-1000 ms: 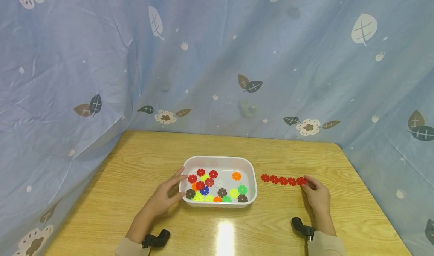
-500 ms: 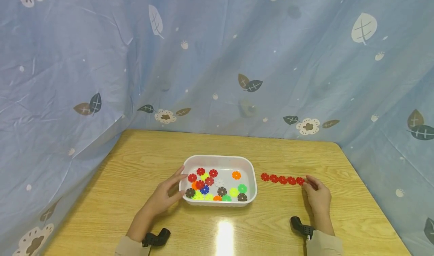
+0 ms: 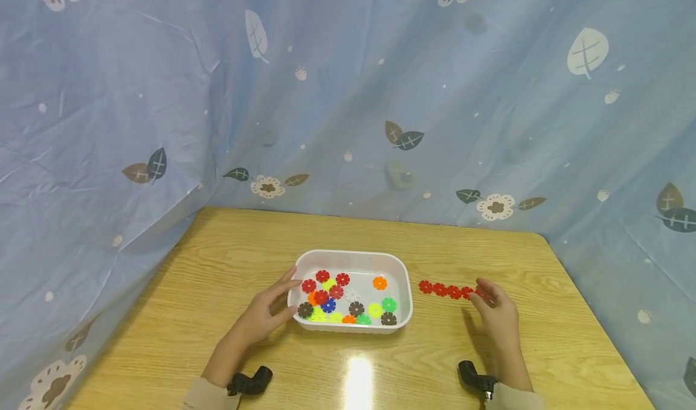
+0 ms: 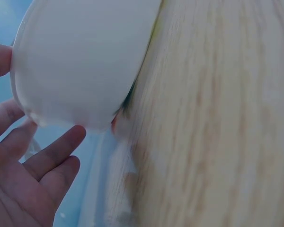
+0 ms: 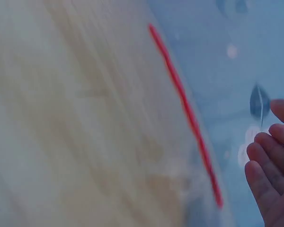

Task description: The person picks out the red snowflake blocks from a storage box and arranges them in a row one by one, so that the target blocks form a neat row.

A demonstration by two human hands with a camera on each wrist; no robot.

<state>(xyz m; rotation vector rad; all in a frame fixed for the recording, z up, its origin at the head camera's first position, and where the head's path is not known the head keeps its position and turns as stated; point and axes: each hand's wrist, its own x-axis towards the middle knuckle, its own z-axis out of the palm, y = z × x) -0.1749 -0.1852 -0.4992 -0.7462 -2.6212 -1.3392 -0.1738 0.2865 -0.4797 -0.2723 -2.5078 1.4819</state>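
Note:
My left hand point(image 3: 262, 314) holds the left end of a white plastic tray point(image 3: 403, 313), thumb and fingertips at its rim. The left wrist view shows the tray's outer wall point(image 4: 80, 61) with the thumb and two fingers against it; the other fingers stick out free. Several red notched snowflake discs form a straight row point(image 3: 440, 289) on the table, right of the tray. My right hand point(image 3: 499, 316) is over the row's right end, partly covering the last disc. In the right wrist view the row point(image 5: 185, 106) appears edge-on, apart from the fingers, which hold nothing.
Loose discs in the tray include red, yellow, orange, green, brown, a white disc point(image 3: 352, 295) and a blue disc point(image 3: 328, 305). A wooden table point(image 3: 244, 235) lies beneath, with a patterned blue cloth point(image 3: 326, 96) behind and at the sides. A black wrist mount point(image 3: 476, 378) sits at each wrist.
My right hand has let go of the row's right end and shifted left over it. The left hand and tray stay in place.

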